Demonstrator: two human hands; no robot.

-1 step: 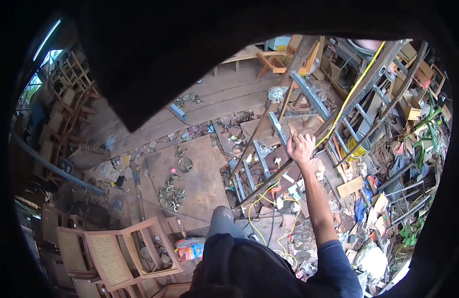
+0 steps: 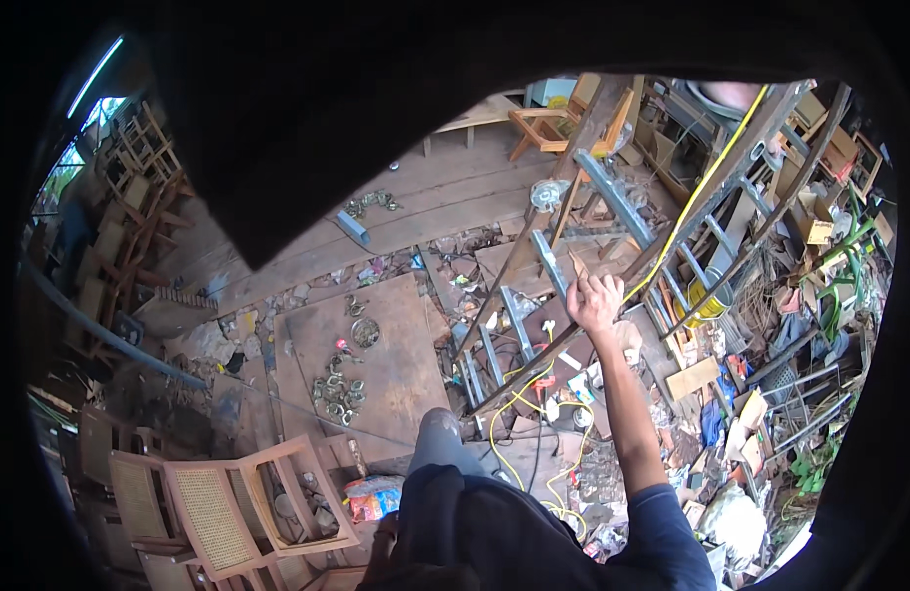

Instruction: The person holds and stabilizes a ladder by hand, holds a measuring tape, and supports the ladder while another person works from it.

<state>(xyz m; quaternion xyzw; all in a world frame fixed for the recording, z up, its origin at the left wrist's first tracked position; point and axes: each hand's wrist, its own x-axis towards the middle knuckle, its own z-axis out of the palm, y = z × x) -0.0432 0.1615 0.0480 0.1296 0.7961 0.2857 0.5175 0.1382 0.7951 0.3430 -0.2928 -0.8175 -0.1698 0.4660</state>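
Note:
A long wooden ladder [image 2: 662, 258] with grey metal-looking rungs slants from lower middle to upper right. My right hand [image 2: 595, 301] grips its near side rail, fingers curled over the wood. Just beyond the knuckles, a pointed brown piece [image 2: 578, 264] shows; I cannot tell whether the hand touches it. A yellow cable [image 2: 683, 212] runs up along the rail from beside the hand, with more of it looped on the ground below. Low in the picture, part of my left hand [image 2: 384, 540] shows beside my dark clothing, its fingers hidden.
Cane-panelled wooden chair frames [image 2: 213, 507] stand at lower left. A flat board [image 2: 376, 350] carries a round tin and several small metal pieces. Scrap and rubbish [image 2: 741, 424] cover the right side, near a yellow bucket [image 2: 709, 295]. A plank floor [image 2: 455, 177] lies at the back.
Part of my left hand has come into sight at the lower edge. The view has shifted very slightly; my right hand stays on the rail.

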